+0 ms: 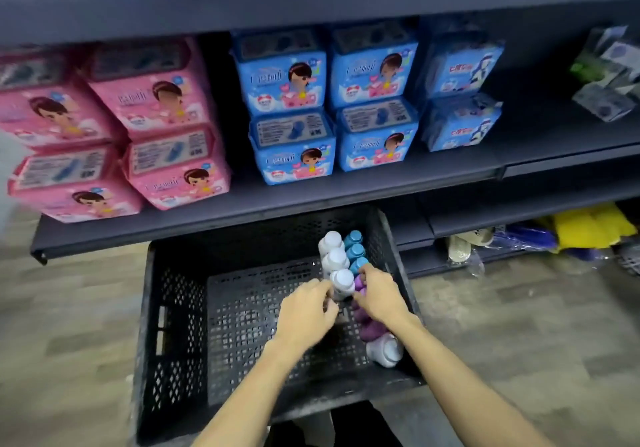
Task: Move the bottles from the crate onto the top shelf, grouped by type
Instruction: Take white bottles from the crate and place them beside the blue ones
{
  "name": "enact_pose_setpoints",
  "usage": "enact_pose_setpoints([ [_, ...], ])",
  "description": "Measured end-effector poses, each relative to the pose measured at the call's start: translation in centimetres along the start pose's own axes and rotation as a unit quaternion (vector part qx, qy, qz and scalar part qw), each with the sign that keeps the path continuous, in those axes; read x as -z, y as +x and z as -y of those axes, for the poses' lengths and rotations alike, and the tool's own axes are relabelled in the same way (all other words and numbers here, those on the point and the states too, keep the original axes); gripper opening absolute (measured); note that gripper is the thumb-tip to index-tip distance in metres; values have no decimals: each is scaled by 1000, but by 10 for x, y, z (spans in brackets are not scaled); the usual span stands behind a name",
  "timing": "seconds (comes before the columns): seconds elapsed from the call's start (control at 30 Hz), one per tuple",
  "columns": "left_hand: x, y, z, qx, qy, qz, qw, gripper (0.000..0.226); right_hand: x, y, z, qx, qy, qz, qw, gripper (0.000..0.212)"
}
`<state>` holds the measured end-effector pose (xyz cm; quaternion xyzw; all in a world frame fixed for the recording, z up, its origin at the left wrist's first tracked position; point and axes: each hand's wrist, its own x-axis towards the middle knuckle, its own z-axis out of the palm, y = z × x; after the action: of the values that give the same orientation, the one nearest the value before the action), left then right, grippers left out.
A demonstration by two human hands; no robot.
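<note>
Below both wrists, black lattice crate [180,325] on the floor [69,308], its near wall partly covered by the forearms. Under the right wrist, fallen white bottle [386,351] tipped into the crate's corner, then purple bottles [367,329] largely hidden beneath the palm. Left hand [304,315] curled, thumb and fingers pinching the nearest white bottle [343,282] low on its side. Right hand [379,296] just beside it, fingers curled round the top of a purple bottle [360,285]; contact mostly hidden by knuckles. Past the fingertips, two more white bottles [334,249] upright in a row, blue bottles [355,245] touching them on the right-hand side. Farther off, dark shelf edge [242,211] overhanging the crate's far wall, pink packs [156,107] beyond the left hand, blue packs [294,100] straight ahead. Highest, top shelf [311,6], only its underside and front lip visible.
</note>
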<state>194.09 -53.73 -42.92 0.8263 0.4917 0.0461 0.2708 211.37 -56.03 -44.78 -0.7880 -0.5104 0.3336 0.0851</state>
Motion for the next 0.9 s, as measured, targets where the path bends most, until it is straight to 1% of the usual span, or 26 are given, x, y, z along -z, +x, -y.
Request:
enact_pose_setpoints([
  [0.1,-12,-6,5,21,-12,3,1000,10,-18,8,-3,-21,-5,-8,1000,27],
  [0.27,-30,-10,20,55,-28,-12,998,11,-42,28,-10,-32,10,-15,999,29],
  [0.4,-42,-11,30,76,-42,-19,996,8,-61,35,-13,-32,30,-22,999,20],
  [0.5,-48,-12,36,90,-50,-13,995,8,-73,42,-11,-48,68,-28,996,18],
  [0.7,-49,-22,53,123,-69,-22,990,9,-91,55,-9,-73,101,-12,992,41],
  [0.83,-42,-29,64,135,-66,-27,988,9,-94,61,-8,-71,102,-25,992,43],
  [0.9,-38,-32,65,135,-63,-31,988,9,-92,59,-9,-42,110,-23,993,43],
])
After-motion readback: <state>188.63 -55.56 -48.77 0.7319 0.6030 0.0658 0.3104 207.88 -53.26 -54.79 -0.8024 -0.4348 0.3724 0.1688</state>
